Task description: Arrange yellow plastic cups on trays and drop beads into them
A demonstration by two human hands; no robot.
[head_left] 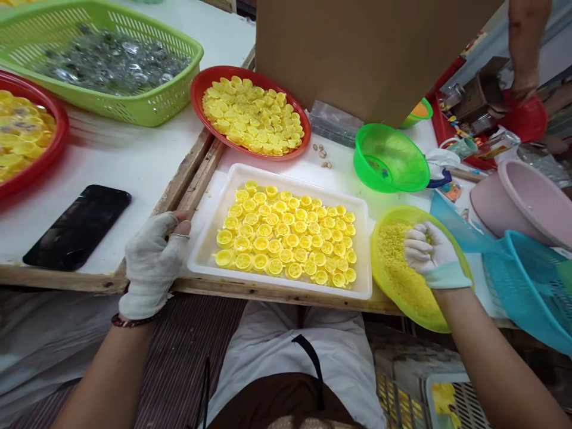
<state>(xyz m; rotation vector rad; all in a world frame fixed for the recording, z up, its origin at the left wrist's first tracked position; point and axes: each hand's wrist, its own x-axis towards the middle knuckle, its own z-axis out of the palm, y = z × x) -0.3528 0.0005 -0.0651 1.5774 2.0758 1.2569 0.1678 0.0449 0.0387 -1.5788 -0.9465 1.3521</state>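
Observation:
My left hand (156, 262), in a white glove with bare fingertips, is closed at the wooden edge left of the tray; whatever it may hold is hidden. In front of me lies a white rectangular tray (203, 256) with rows of small yellow plastic cups (274, 245), yellow bits inside many of them. To the right, my gloved right hand (431, 250) is inside a yellow bowl (440, 325). Its fingers are curled together over small yellow granules (397, 262), some showing at the fingers.
A red plate (196, 98) of yellow pieces stands behind the tray. Green (391, 158), pink (522, 199) and blue (518, 292) containers crowd the right. At left are a black phone (78, 226) and a green basket (147, 107) of clear pieces. Another person's arm (527, 47) reaches in, top right.

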